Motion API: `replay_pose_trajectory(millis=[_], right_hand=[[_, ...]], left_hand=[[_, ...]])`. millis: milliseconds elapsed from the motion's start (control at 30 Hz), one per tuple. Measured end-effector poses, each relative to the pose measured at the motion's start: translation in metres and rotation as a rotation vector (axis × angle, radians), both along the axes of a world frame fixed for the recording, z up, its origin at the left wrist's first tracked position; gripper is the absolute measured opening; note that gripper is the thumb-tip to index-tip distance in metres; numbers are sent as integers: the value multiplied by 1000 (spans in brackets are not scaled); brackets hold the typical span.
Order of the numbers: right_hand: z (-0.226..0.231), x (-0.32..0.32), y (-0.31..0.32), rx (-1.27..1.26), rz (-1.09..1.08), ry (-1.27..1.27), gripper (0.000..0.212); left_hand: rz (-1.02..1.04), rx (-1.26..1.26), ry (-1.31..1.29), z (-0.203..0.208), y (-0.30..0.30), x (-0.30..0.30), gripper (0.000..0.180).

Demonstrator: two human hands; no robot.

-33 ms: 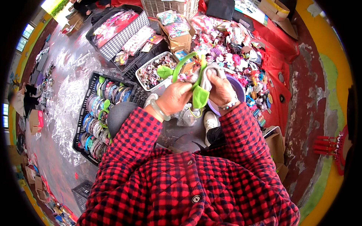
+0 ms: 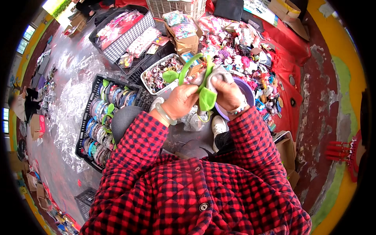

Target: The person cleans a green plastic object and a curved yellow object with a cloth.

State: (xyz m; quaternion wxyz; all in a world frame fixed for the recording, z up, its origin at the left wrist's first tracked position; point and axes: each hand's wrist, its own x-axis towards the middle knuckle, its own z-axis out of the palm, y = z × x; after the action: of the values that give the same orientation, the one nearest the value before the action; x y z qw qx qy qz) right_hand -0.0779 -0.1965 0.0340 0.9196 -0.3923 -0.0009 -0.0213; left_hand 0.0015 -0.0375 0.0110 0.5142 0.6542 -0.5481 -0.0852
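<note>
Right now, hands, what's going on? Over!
Left hand pinching green leafy band. Right hand gripping grey cloth against it. Purple basin beneath right hand.

Green band (image 2: 207, 98), leaf-shaped flaps: curves, held between left hand (image 2: 181, 101) and right hand (image 2: 230, 94), one flap drooping. Cloth (image 2: 223, 74), pale grey: sits crumpled at the right hand, against the band.

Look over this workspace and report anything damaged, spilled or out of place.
Clear plastic wrapping lies strewn across the floor at left, like litter. At right, the wall's maroon paint is peeling in pale patches. The colourful accessories on the red cloth lie heaped loosely, unlike the bands lined up in the black crate.
</note>
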Motion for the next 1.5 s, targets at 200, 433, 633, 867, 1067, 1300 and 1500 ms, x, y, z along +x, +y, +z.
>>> replay_pose_trajectory(millis=[200, 433, 633, 867, 1067, 1300, 1500], right_hand=[[-19, 1, 21, -99, -380, 149, 20], [-26, 14, -11, 178, -441, 400, 16], [-30, 8, -34, 162, -493, 254, 17], [-36, 7, -34, -336, -438, 157, 31], [-38, 9, -36, -785, -593, 89, 24], [-13, 8, 5, -417, -500, 26, 19], [-31, 16, 26, -908, -689, -103, 14]], left_hand=[[-12, 56, 322, -22, -7, -10, 11], [-102, 66, 108, -10, 0, -9, 17], [-75, 33, 1059, -3, -1, 8, 35], [-125, -207, 1347, -2, -1, 13, 33], [-114, -200, 1372, -8, -2, 14, 32], [-199, -215, 1388, -10, -4, 5, 27], [-33, 5, 681, -20, -7, -3, 23]])
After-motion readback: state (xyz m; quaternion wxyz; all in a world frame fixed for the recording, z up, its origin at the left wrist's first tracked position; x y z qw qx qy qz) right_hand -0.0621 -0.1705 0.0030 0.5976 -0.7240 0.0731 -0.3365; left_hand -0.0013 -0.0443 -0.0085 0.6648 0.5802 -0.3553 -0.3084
